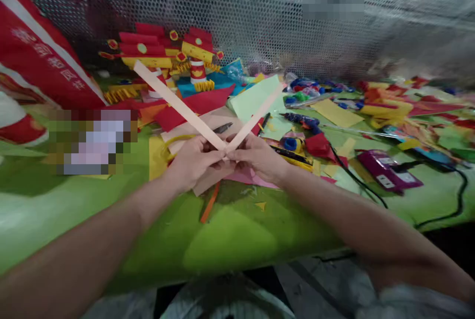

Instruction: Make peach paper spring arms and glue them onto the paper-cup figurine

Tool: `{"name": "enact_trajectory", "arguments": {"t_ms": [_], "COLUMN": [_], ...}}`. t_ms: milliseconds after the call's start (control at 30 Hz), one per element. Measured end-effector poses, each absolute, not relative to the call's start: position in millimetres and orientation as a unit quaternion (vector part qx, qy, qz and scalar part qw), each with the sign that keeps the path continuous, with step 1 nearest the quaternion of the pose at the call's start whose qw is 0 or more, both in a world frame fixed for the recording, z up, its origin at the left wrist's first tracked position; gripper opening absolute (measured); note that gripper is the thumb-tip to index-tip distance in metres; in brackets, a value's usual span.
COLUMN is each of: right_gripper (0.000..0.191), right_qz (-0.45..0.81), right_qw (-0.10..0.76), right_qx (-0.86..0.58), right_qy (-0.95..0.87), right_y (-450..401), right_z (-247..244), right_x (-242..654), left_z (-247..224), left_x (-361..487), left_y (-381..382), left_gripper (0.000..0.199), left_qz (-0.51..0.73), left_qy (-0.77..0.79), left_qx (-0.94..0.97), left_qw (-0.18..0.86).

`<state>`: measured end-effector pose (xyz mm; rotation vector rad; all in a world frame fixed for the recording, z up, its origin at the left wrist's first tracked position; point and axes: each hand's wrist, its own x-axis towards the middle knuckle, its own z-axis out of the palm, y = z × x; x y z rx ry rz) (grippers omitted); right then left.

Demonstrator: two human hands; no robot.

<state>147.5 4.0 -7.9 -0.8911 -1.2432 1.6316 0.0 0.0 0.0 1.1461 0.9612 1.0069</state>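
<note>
Two pale peach paper strips (180, 106) meet in a V between my hands, their far ends spread up and outward. My left hand (191, 160) pinches the paper at the left of the joint. From the other side my right hand (256, 156) grips the same joint with thumb and fingers. Whether the V is one folded strip or two crossed ones, I cannot tell. Beneath the hands lie beige paper (202, 180), pink paper (254, 178) and a narrow orange strip (210, 204).
Red and yellow paper lantern crafts (144, 49) stand at the back left. A glue gun (302, 120) lies right of a pale green sheet (256, 99). A purple power strip (388, 169) with a black cable sits at the right. A red bag (48, 47) leans at the left.
</note>
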Motion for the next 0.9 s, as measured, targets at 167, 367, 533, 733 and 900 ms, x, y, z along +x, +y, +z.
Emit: {"name": "enact_trajectory", "arguments": {"t_ms": [167,367,533,733,900], "right_gripper": [0.023,0.019,0.010,0.007,0.011], "right_qz": [0.660,0.651,0.660,0.652,0.639], "right_qw": [0.424,0.421,0.431,0.443,0.447], "right_qx": [-0.368,-0.378,-0.393,-0.407,-0.415], "right_qy": [-0.500,-0.506,-0.474,-0.462,-0.468], "right_y": [3.5,4.0,5.1,6.9,8.1], "right_z": [-7.7,-8.3,-10.0,-10.4,-10.1], "right_x": [146.9,148.6,151.3,151.1,151.6], "left_z": [0.2,-0.9,-1.9,-2.3,-5.4], "left_x": [-0.2,-1.8,-2.7,-4.0,-7.4], "left_y": [0.6,1.1,1.2,0.0,3.9], "left_gripper": [0.019,0.024,0.021,0.015,0.014], "left_qz": [0.429,0.427,0.418,0.423,0.441], "left_qy": [0.427,0.410,0.430,0.424,0.406], "left_qx": [0.515,0.529,0.560,0.559,0.489], "left_qw": [0.607,0.608,0.571,0.573,0.634]}}
